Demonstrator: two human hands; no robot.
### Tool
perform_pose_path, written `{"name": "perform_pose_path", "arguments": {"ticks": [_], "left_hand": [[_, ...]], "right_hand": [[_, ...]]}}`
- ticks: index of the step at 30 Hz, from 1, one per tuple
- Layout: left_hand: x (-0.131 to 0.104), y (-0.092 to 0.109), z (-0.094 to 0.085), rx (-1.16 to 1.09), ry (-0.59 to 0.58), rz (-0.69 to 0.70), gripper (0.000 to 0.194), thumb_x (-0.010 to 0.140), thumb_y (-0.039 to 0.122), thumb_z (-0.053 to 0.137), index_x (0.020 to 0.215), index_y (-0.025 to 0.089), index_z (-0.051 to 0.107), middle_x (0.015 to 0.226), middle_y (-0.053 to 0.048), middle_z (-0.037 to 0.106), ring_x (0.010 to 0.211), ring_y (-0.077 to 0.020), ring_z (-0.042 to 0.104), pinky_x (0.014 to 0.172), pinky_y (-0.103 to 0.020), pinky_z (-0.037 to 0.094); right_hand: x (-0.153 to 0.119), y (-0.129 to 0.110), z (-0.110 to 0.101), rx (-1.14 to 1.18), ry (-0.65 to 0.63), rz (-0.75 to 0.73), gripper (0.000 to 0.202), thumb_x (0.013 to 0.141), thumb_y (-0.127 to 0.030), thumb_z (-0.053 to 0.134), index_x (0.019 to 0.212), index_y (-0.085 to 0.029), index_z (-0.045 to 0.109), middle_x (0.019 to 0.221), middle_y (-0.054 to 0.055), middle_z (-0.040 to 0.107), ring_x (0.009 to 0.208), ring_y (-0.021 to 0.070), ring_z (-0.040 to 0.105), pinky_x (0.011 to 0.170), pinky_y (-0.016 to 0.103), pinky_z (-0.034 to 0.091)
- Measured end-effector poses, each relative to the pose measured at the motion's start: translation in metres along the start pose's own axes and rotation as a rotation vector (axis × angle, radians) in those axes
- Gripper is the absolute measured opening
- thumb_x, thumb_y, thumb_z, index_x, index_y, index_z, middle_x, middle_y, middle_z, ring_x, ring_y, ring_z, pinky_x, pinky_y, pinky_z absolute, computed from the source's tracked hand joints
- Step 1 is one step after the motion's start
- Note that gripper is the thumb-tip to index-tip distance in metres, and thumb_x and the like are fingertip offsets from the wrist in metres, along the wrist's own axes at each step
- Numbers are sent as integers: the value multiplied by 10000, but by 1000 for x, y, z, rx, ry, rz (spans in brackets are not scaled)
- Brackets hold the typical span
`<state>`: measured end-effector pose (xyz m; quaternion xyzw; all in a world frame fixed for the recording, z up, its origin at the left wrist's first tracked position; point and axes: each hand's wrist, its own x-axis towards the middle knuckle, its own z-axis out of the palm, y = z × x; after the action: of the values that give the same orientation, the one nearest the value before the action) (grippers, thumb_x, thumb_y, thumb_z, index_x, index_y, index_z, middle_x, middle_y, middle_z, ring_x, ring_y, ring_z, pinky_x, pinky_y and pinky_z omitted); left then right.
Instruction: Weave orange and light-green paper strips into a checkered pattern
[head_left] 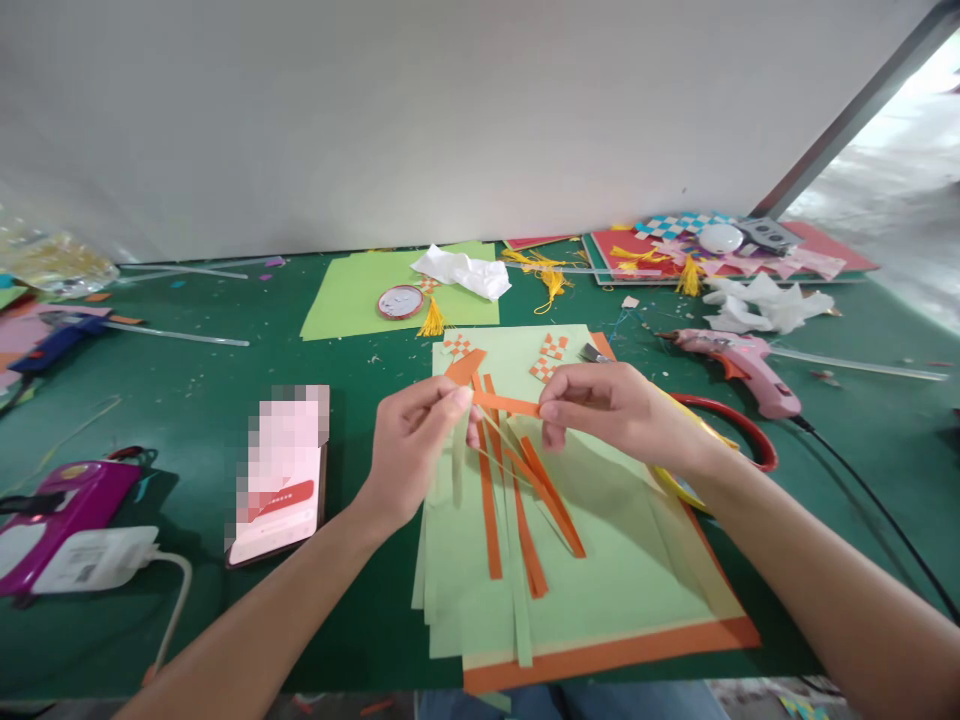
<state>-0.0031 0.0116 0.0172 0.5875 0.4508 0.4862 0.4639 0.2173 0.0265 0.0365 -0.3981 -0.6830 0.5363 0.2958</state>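
Between my two hands an orange paper strip [510, 404] is stretched over the paper stack. My left hand [412, 440] pinches its left end, along with a pale green strip [459, 460] that hangs down. The strip's right end is pinched by the thumb and fingers of my right hand [607, 410]. Beneath them, several loose orange strips [489, 510] and pale green strips [520, 610] lie on the pale green sheets [622, 570]. Small orange-and-white checkered woven pieces [553, 347] rest at the stack's far edge.
To the right lie a pink glue gun [739, 365] with its cord and red-handled scissors [754, 425], partly behind my right arm. A phone [281, 480] and a purple power strip [71, 520] are at left. Crumpled white tissue [465, 272] and yellow tassels [551, 285] sit farther back.
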Motion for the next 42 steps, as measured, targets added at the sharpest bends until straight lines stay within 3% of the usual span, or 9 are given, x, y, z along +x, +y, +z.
{"name": "perform_pose_path", "arguments": {"ticks": [6, 9, 12, 14, 21, 26, 32, 37, 42], "left_hand": [[10, 0, -3, -325, 195, -123, 285, 858, 229, 524, 576, 186, 533, 552, 32, 487, 500, -90, 475, 510, -215, 421], [14, 2, -4, -425, 252, -154, 289, 860, 240, 527, 579, 180, 549, 528, 38, 440, 484, -80, 445, 515, -206, 416], [16, 1, -4, -474, 251, -191, 287, 856, 248, 544, 579, 173, 551, 532, 37, 445, 486, -77, 442, 515, -200, 413], [15, -1, -3, -491, 232, -191, 276, 848, 243, 561, 582, 169, 551, 533, 35, 459, 489, -77, 449, 517, -197, 412], [15, -4, 0, -514, 202, -208, 268, 859, 225, 560, 600, 155, 576, 524, 30, 477, 487, -76, 454, 527, -196, 412], [15, -1, 0, -558, 194, -223, 277, 860, 222, 555, 594, 150, 570, 519, 33, 464, 478, -71, 451, 512, -193, 405], [15, 3, 0, -573, 189, -246, 282, 863, 226, 556, 593, 146, 561, 517, 34, 462, 481, -69, 446, 513, -189, 402], [13, 3, -1, -561, 163, -280, 281, 874, 249, 550, 612, 150, 573, 519, 32, 474, 488, -74, 449, 516, -194, 401], [12, 3, 0, -536, 96, -257, 305, 887, 236, 519, 604, 151, 590, 505, 29, 475, 489, -79, 450, 525, -202, 400]], "right_hand": [[1, 4, 2, -47, 40, -24, 207, 898, -329, 593, 754, -181, 603, 678, 11, 672, 657, 138, 635, 679, 274, 497], [2, 7, 12, -218, -24, -152, 141, 884, -277, 607, 778, -189, 631, 788, 22, 682, 744, 147, 626, 757, 301, 506], [2, 14, 24, -480, -138, -362, 124, 858, -294, 653, 800, -185, 663, 949, 71, 657, 1014, 219, 585, 891, 364, 486], [1, 19, 30, -685, -147, -408, 116, 859, -274, 647, 813, -170, 670, 1086, 116, 621, 1132, 273, 531, 944, 427, 465], [0, 27, 34, -924, -120, -388, 140, 900, -261, 570, 853, -153, 644, 1183, 140, 589, 1099, 291, 551, 908, 458, 497], [2, 26, 33, -940, -116, -312, 149, 876, -300, 607, 861, -154, 634, 1115, 131, 605, 1001, 271, 576, 866, 448, 508], [2, 31, 32, -807, -85, -316, 131, 881, -186, 556, 792, -169, 651, 1192, 125, 574, 1090, 255, 556, 882, 390, 485], [4, 28, 23, -649, 102, -168, 80, 864, -190, 583, 823, -182, 651, 938, 68, 646, 865, 188, 616, 779, 320, 482], [6, 19, 5, -407, 363, -35, 87, 852, -252, 616, 793, -196, 645, 859, 21, 705, 824, 179, 647, 775, 300, 469]]}}
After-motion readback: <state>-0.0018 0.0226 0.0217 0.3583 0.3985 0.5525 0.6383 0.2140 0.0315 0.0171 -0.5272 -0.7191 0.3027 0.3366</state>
